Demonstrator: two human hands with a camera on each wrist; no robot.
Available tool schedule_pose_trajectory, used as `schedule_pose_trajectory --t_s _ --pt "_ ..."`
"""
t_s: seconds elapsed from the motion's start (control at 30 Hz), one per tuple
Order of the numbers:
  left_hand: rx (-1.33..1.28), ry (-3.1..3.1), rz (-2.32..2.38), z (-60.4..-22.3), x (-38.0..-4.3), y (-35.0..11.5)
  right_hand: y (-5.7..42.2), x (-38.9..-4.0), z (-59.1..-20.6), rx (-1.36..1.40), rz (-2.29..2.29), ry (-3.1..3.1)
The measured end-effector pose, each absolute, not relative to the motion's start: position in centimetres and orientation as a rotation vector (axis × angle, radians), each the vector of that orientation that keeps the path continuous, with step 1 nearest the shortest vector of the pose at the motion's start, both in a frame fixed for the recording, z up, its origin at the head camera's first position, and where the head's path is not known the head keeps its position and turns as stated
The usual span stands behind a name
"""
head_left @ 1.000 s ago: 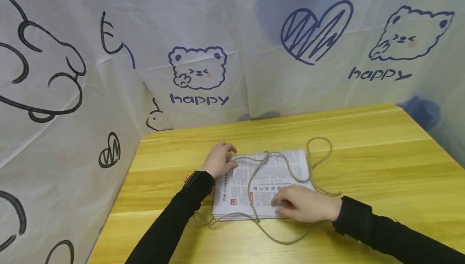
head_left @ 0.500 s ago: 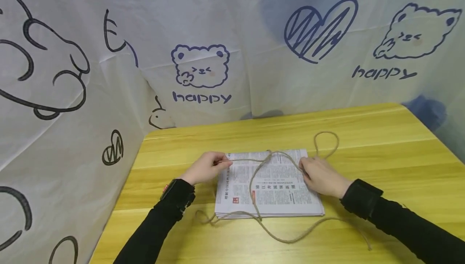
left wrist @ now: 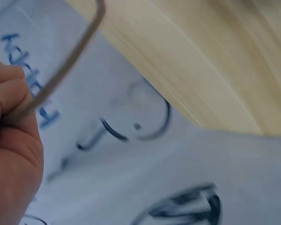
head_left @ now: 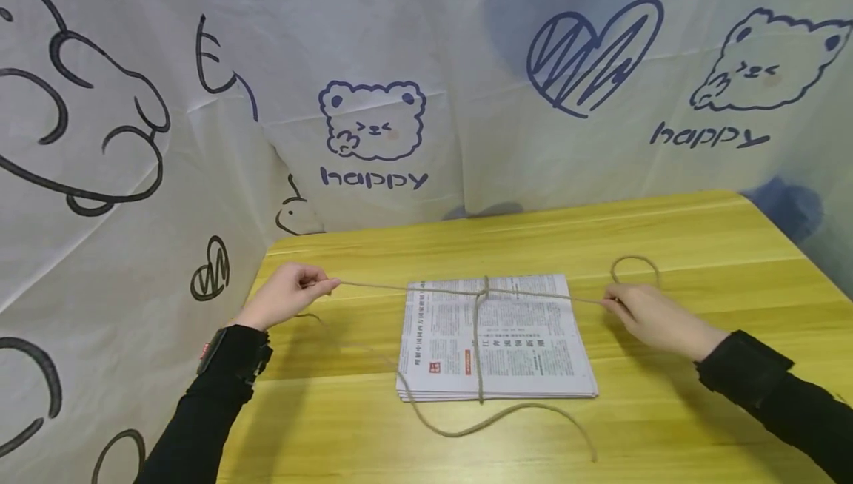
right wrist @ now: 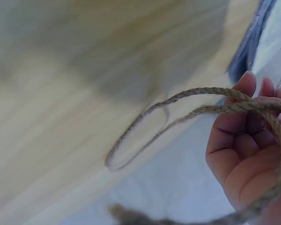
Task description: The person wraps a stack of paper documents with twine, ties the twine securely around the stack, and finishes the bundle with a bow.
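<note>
A stack of folded newspapers (head_left: 526, 351) lies on the table with jute twine (head_left: 478, 351) running down its face and crossing near the far edge. To the left of the stack, my left hand (head_left: 289, 293) pinches one length of twine, drawn straight from the crossing. In the left wrist view that twine (left wrist: 68, 65) comes out of the curled fingers. My right hand (head_left: 656, 317) pinches the opposite length, right of the stack. The right wrist view has the twine (right wrist: 201, 91) bent in a loop from the thumb and fingertips, its frayed end hanging below.
A loose tail of twine (head_left: 460, 434) trails from below the left hand across the stack's near-left corner and along its front. The wood-grain table (head_left: 373, 251) meets a white cloth backdrop (head_left: 493, 136) with drawings at the back and left.
Both hands have gone outward, away from each other, each with a length of twine. The slack twine over the newspapers is now pulled straight, and the crossing is drawn tight.
</note>
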State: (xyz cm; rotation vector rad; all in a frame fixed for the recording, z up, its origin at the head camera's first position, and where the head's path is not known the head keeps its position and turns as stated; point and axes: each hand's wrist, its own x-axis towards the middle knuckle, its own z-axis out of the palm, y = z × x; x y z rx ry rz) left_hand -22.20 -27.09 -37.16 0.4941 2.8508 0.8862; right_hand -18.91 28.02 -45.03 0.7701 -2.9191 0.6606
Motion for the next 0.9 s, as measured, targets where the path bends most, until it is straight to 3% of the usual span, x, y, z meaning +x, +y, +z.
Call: schedule_pose_trajectory --t_s 0.57,0.73,0.9 --pt "0.203 3.154 0.4 -37.1 -21.5 -33.4 32.4 -18.4 -44.8 0.7 0.363 -3.002" --pt "0.295 3.011 0.273 -38.6 -21.7 -31.2 31.2 -18.3 -44.2 0.741 0.395 -3.119" --pt "0.463 3.031 0.305 -40.1 -22.0 -25.2 27.4 -18.7 -43.5 0.73 0.431 -2.919"
